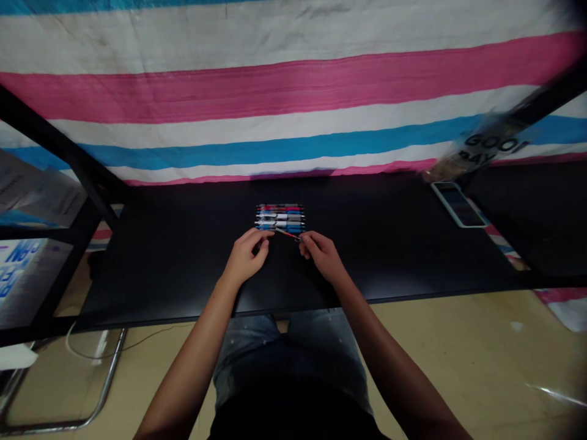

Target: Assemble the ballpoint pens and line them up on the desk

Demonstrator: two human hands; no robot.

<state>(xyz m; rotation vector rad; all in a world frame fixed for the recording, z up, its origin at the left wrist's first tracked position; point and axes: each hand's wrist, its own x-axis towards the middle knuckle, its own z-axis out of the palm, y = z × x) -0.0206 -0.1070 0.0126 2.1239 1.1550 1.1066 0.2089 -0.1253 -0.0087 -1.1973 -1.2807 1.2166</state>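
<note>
Our right hand (323, 256) pinches one end of a slim pen (287, 234), and our left hand (247, 256) curls narrowly around the other end, just in front of a row of pens (279, 217) lying side by side. The black table (160, 269) runs well out on both sides, its near edge just below our wrists. A smartphone (458, 205) lies far right, near a striped tarp (293, 104).

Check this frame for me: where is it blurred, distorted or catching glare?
In the head view, the clear "GOOD DAY" packet at upper right is smeared by blur; wide-angle distortion bows the black desk and striped tarp; glare streaks the floor; the corners darken; the row of pens stays fairly legible.
</note>
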